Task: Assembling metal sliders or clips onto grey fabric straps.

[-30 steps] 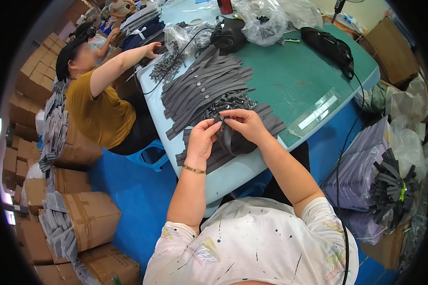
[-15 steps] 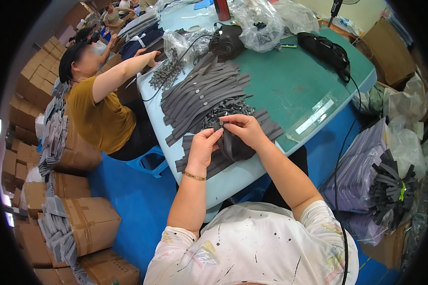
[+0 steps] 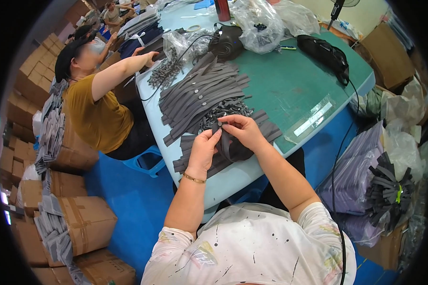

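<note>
Little has moved since the frame one second earlier: the co-worker's hand sits lower and a second hand now shows behind it, while the person's own hands remain paired over the near corner of the table.

Head view: the left hand and the right hand meet fingertip to fingertip. Each pinches thumb against forefinger, grasping the end of a dark strip, with a small part showing at the fingertips; whether that part is joined to the strip cannot be told. The strip bends in a loop below the fingers, in front of a heap of small dark pieces and beside rows of grey strips.

Handling, as judged: the strip should be light, soft and limp, not fragile, and best taken close to its end. The small part looks hard and possibly slippery, suited to a fingertip pinch at its edges.

Containers: a clear plastic bag on the far part of the table holds some small dark pieces. A brown carton stands at left, with grey bundles against its side; its contents cannot be told. At right, clear wrapping covers a purple stack.
</note>
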The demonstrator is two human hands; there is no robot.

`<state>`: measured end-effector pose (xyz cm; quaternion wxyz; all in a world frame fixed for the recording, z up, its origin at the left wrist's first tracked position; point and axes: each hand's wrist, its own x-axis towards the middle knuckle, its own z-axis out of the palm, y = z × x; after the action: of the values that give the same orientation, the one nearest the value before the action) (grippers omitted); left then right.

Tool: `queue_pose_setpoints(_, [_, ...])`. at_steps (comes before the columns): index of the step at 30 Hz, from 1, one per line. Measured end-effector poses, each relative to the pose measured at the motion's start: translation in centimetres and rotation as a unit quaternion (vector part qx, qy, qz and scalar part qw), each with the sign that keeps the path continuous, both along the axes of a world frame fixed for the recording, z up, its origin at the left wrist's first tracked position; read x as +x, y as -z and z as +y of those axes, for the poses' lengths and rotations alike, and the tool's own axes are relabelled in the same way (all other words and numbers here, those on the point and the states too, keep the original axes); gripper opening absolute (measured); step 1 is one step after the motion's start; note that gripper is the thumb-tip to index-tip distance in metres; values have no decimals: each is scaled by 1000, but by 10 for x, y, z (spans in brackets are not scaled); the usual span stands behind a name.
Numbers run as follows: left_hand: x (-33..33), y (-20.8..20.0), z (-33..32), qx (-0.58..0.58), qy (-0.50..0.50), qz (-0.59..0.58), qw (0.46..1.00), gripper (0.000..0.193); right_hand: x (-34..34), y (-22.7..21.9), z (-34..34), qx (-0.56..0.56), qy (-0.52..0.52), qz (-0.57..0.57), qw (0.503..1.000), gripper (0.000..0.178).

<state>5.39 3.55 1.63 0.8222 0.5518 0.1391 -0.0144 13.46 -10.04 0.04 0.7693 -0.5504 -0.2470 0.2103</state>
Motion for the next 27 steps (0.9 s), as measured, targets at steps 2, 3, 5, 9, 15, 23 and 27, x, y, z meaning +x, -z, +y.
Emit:
queue_pose_setpoints(2, [0,1,-1,-1,-4,-5,1000,16,-1,-1,0,-2,-10,13,1000,20])
queue_pose_setpoints(3, [0,3,-2,25,-3,-24,999,17,-1,-1,1,-7,-7,8,1000,19])
queue_pose_setpoints(5, [1,6,-3,50,-5,-44,998,17,-1,0,1,-13,-5,1,1000,19])
queue_pose_setpoints(9, [3,16,1,139,-10,-68,988,18,0,2,2,-15,-11,-29,999,21])
queue_pose_setpoints(15, [3,15,-1,101,-6,-68,993,18,-1,1,1,-31,-25,-16,999,21])
queue_pose_setpoints(23, [0,7,-5,65,-19,-55,996,18,-2,-1,1,-46,-22,-27,998,21])
queue_pose_setpoints(27, [1,11,-6,67,-29,-62,995,18,-1,3,2,-41,-7,-47,998,21])
